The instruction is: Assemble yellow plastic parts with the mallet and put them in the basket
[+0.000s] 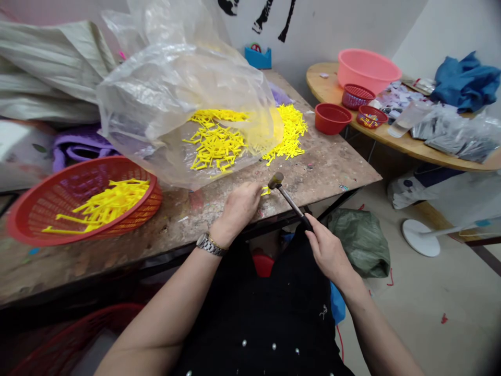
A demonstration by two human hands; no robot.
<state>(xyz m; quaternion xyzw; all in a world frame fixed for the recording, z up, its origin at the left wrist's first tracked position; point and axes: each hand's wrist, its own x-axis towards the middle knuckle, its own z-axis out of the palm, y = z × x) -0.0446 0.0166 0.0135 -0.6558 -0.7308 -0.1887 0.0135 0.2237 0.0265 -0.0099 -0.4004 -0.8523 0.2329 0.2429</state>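
Tabletop [340, 169] extends from near left to far right. Clear bag [156, 89] lies at the far side; yellow pieces [217, 146] sit inside and to its right. Red basket [18, 224], left, contains more. Right hand [326, 245] grips the handle of a hammer [290, 199]. Left hand [242, 206], fingers drawn narrow, meets one small yellow piece [266, 191] near the hammer head; whether pinched cannot be determined.

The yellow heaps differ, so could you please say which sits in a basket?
The leftmost heap, inside the red basket; the others lie farther right, outside it.
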